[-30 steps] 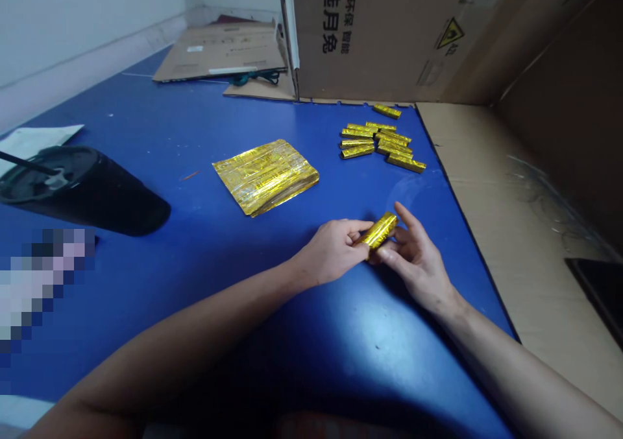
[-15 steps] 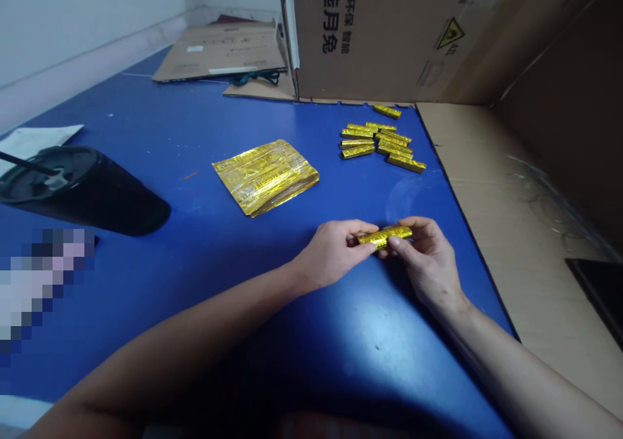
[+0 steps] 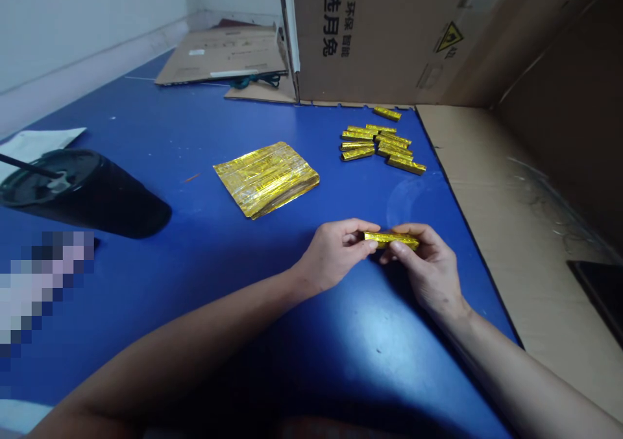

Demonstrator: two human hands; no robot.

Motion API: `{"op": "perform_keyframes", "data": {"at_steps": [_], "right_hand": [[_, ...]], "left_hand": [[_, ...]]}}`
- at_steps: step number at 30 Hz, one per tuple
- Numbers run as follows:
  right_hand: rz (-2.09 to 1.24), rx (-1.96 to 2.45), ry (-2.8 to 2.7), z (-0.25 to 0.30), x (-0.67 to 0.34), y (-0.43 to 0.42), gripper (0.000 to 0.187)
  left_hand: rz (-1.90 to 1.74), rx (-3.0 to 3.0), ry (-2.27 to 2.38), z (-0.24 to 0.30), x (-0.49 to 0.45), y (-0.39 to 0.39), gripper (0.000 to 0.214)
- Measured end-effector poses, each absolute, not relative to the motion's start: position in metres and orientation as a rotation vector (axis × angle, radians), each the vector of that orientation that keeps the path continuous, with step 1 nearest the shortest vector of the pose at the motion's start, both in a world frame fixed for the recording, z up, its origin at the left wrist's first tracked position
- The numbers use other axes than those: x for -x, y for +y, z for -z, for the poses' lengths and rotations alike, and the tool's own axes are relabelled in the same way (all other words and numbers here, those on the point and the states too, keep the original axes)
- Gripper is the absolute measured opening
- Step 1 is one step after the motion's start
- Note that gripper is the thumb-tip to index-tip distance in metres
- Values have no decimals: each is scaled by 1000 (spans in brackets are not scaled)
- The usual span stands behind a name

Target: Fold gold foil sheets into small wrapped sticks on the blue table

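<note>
A narrow folded strip of gold foil paper (image 3: 384, 237) is held level just above the blue table, between both hands. My left hand (image 3: 335, 251) pinches its left end with thumb and fingers. Around the right part, my right hand (image 3: 428, 261) is closed, thumb pressed on the near side and fingers behind. Beyond the hands, to the left, lies a flat stack of gold foil sheets (image 3: 267, 178). Several folded gold foil pieces (image 3: 357, 155) rest in a loose pile farther back, with one piece (image 3: 387, 114) apart from them near the cardboard.
A black tumbler (image 3: 97, 192) with a straw stands at the left on the blue table (image 3: 195, 251), near a white paper (image 3: 53, 137). A large cardboard box (image 3: 389, 43) closes off the back. Flat cardboard (image 3: 219, 53) and a dark green cord (image 3: 256, 81) lie behind.
The gold foil strip has shifted slightly right and turned, its left end now higher and its right end lower. Both hands keep hold of it. The pile and the sheets stay put.
</note>
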State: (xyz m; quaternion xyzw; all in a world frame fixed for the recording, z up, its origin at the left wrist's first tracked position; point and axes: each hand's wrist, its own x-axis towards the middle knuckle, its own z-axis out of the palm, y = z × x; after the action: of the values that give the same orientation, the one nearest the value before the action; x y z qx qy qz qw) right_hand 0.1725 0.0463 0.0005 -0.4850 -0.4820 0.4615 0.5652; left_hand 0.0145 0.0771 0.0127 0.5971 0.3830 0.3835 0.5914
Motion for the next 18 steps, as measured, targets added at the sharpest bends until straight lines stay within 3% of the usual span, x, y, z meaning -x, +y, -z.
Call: {"op": "perform_keyframes", "data": {"at_steps": [18], "right_hand": [[-1002, 1158, -1292, -1, -174, 45, 7]], "left_hand": [[-905, -1389, 899, -15, -12, 75, 16]]}}
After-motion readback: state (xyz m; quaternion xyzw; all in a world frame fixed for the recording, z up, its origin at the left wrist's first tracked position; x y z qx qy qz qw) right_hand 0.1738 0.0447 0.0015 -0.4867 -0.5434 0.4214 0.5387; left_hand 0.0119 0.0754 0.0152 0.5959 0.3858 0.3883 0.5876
